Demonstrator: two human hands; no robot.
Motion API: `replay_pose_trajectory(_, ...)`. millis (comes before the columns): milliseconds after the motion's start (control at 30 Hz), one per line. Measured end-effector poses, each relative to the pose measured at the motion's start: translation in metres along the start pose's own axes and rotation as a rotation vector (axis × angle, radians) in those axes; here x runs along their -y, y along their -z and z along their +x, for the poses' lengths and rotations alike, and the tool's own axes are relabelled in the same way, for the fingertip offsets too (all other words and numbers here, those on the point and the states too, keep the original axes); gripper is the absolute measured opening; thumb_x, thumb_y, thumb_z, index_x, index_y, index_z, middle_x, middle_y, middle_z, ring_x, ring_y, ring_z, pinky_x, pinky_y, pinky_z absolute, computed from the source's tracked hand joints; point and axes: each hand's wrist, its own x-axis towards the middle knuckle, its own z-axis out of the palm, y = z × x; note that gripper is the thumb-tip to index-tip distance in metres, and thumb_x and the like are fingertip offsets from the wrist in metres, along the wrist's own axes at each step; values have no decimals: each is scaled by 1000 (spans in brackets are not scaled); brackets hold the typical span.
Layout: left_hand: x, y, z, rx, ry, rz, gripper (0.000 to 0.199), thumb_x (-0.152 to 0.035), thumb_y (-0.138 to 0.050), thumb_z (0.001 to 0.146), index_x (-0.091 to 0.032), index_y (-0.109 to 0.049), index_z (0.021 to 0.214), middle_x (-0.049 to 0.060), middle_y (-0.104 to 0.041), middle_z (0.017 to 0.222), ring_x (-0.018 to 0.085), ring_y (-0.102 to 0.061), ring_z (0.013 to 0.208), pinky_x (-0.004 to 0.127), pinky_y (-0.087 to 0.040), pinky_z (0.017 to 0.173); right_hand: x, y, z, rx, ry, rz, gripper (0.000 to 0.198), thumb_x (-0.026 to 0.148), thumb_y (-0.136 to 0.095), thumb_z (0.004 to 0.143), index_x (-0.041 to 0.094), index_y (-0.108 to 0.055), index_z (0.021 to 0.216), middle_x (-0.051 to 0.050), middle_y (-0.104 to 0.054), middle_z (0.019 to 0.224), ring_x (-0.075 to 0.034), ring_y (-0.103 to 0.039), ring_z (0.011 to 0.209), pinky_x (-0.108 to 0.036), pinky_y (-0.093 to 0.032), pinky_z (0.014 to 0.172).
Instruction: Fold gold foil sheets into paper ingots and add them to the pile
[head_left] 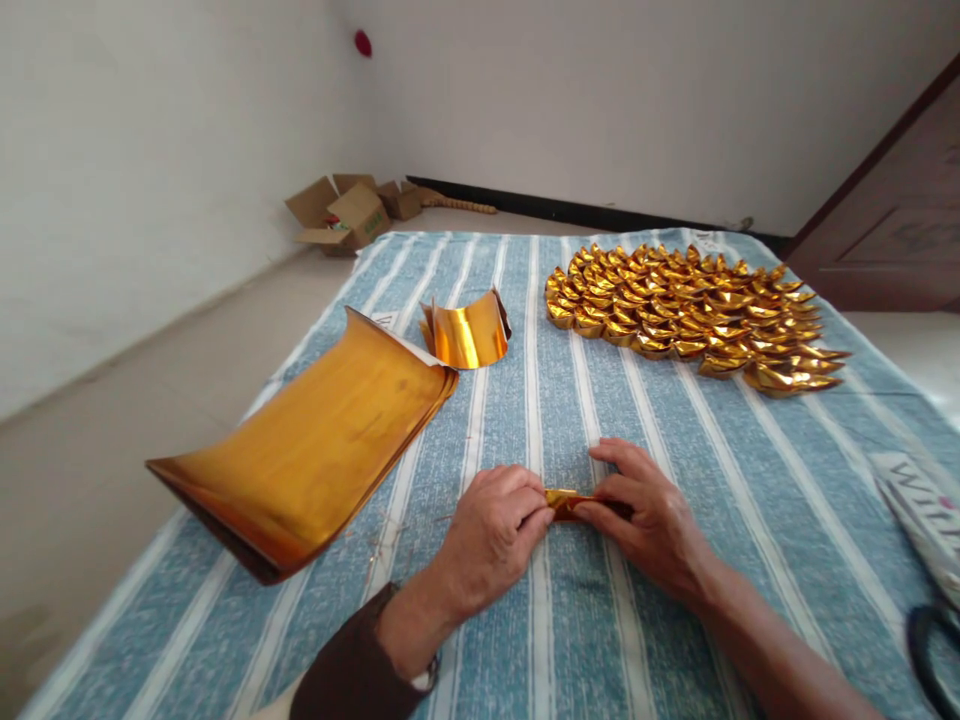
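At the far left of the bench [495, 650], on its striped cloth [405, 620], a big stack [300, 450] of gold sheets is lying aslant, its ends curling upward. Behind it, on the floor [247, 320], an open box [349, 215] is standing near the wall [187, 150]. Next along, a small stack [471, 335] of gold sheets is bowing in the middle, just beside the big one's far corner.

Nearer me, the left hand [499, 530] is pinching one end of a folded gold strip [566, 500] between thumb and fingers. The strip is lying low over the cloth, between the two hands. The right hand [649, 510] is holding the other end, thumb against it, while one of its fingers is sticking out, clear of the strip.

Beyond that hand, rows of gold boats [675, 310] are sitting packed together. A brown door [892, 220] is standing behind them, and a black loop [930, 650] is showing at the near right edge.
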Motion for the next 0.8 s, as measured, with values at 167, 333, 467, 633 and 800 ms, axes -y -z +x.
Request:
replay_pose_trajectory(167,0,-4,0,-33,3,45,11,-13,-59,88,-15,-62,77,2,-65,81,17,-58,76,34,-45,70,1,-1,2,-7,-5,-63,22,33,-63,87,19,-62,69,-12,-60,119,-32,-49,122,-53,-45,98)
replay_pose_trajectory(333,-1,-7,-2,-68,-24,128,13,-12,-54,89,-15,-60,77,3,-63,80,18,-57,74,34,-45,67,1,-2,1,0,-5,-117,19,30,-65,85,19,-61,69,-13,-58,121,-33,-47,123,-53,-45,99)
replay_pose_trajectory(467,-2,-9,-3,-73,-33,156,14,-13,-52,90,-15,-59,78,4,-62,80,19,-57,74,35,-46,68,1,-2,1,6,-11,-134,18,29,-66,84,19,-59,70,-12,-58,121,-32,-47,123,-52,-45,98)
replay_pose_trajectory(633,-2,-11,-3,-88,-49,177,18,-14,-48,93,-15,-59,79,5,-61,79,18,-56,74,35,-47,68,2,-3,1,7,-34,-141,16,27,-67,83,19,-59,71,-12,-58,121,-31,-49,122,-51,-45,99)
replay_pose_trajectory(800,-2,-12,-3,-90,-46,197,20,-14,-45,93,-15,-58,78,4,-60,78,18,-55,74,35,-47,67,2,-3,2,4,-48,-133,18,29,-66,83,20,-58,70,-11,-59,120,-30,-50,120,-51,-45,98)
